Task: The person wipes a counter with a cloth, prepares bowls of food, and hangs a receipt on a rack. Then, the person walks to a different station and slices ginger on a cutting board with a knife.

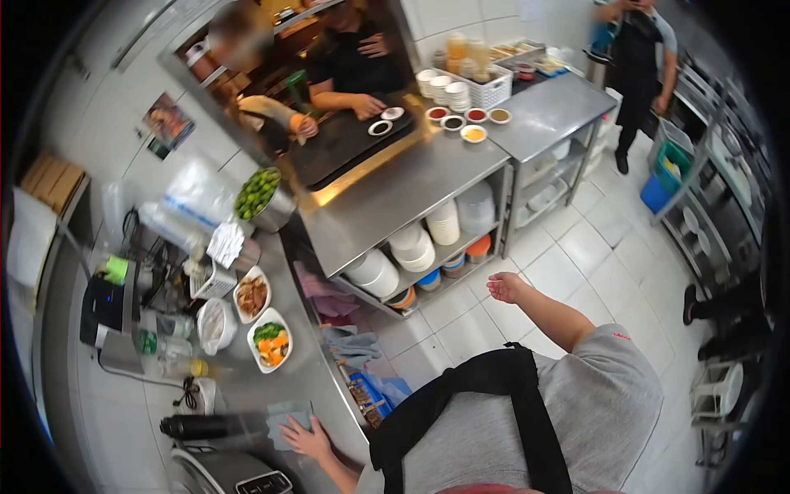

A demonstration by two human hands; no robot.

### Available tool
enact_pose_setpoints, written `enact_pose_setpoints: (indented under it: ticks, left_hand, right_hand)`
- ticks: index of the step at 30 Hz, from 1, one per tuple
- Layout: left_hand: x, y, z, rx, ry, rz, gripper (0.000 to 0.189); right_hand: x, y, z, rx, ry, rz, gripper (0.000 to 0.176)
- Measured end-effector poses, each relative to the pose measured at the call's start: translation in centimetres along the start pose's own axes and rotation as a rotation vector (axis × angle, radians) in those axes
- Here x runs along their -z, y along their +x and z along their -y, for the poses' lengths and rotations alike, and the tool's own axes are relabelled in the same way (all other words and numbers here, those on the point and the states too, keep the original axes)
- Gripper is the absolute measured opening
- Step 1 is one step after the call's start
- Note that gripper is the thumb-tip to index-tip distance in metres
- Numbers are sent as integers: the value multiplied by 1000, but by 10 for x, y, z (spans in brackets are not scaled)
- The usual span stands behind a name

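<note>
My left hand (308, 440) lies flat with its fingers spread, touching a folded grey-blue cloth (284, 417) on the steel counter (317, 370). Just behind it stand a black cylindrical handle or bottle (193, 426) and a grey appliance with a dark panel (262, 484). Farther along that counter are a white bowl of broccoli and orange pieces (271, 342) and another bowl of browned food (252, 295). Out over the floor, my right hand (504, 287) hangs in the air, fingers loosely apart and holding nothing. It is nearest the steel shelf table.
Beyond stands a steel table (395, 218) with stacked bowls underneath and sauce dishes on top. Two people are behind the pass window, one hand near small dishes on a black tray (329, 160). Another person (638, 74) stands at the far right. Bins (665, 177) sit beside the right-hand rack.
</note>
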State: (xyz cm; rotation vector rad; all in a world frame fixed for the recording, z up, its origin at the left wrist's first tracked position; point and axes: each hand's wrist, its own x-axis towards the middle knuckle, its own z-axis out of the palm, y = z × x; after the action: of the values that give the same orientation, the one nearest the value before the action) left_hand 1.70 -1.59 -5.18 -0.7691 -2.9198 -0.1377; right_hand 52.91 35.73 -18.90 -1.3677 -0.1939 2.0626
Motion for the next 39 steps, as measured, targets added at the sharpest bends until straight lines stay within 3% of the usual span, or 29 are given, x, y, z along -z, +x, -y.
enact_pose_setpoints:
  ticks: [1, 4, 8, 9, 10, 11, 13, 14, 15, 16, 17, 19, 23, 26, 28, 29, 31, 33, 34, 36, 37, 39]
  left_hand:
    - [-10, 2, 2, -52, 8, -136, 66]
    - [-13, -3, -14, -117, -106, -182, 52]
    - [8, -34, -119, -314, -258, -127, 42]
    - [26, -51, -167, -333, -349, -58, 40]
    - [27, -65, -211, -424, -762, -1, 37]
    - [33, -81, -256, -471, -893, 202, 36]
    - [23, -127, -344, -566, -1064, 430, 31]
    - [42, -160, -392, -474, -968, 701, 30]
    - [39, -195, -429, -713, -1058, 702, 33]
    - [42, -215, -462, -891, -702, 1109, 48]
    - [27, -254, -484, -1335, -990, 1017, 66]
    - [66, -284, -512, -1633, -716, 963, 73]
    - [91, -267, -540, -1634, -856, 1100, 66]
    - [68, -231, -544, -1522, -825, 1057, 57]
    - [57, -207, -547, -1409, -823, 1070, 54]
    - [53, -198, -552, -1305, -810, 1088, 51]
    - [47, -184, -570, -1263, -830, 1019, 49]
    - [47, -174, -594, -1209, -843, 946, 47]
    - [50, -171, -610, -1193, -866, 953, 46]
    - [54, -167, -640, -1162, -915, 990, 46]
    - [56, -166, -653, -1145, -919, 983, 46]
    - [67, -164, -675, -1193, -914, 988, 46]
  right_hand:
    - [9, -8, 0, 18, -43, 11, 19]
    - [44, -45, 6, 53, 11, -29, 17]
    - [63, -109, 12, 116, 0, 57, 21]
    - [64, -124, 15, 146, -61, 117, 24]
    - [61, -140, 17, 190, -161, 183, 27]
    - [55, -151, 20, 231, -263, 251, 32]
    - [44, -164, 26, 338, -311, 386, 44]
    - [33, -173, 30, 331, -309, 382, 44]
    - [19, -182, 35, 409, -115, 301, 50]
    - [18, -186, 42, 486, 81, 216, 56]
    - [30, -183, 52, 481, 84, 210, 56]
    - [58, -172, 88, 367, 588, 153, 57]
    - [107, -167, 156, 435, 760, 394, 43]
    - [113, -144, 211, 539, 608, 275, 39]
    - [82, -151, 249, 940, -67, 24, 40]
    - [72, -139, 266, 940, -75, 25, 40]
    - [49, -112, 303, 1310, -832, -121, 47]
    - [17, -67, 325, 1329, -1157, -191, 52]
    - [-5, -53, 330, 1328, -1164, -174, 52]
    - [-41, -32, 332, 1208, -1661, -490, 58]
    - [-43, -17, 333, 1211, -1669, -472, 58]
    - [-48, 4, 331, 1386, -1898, -521, 62]
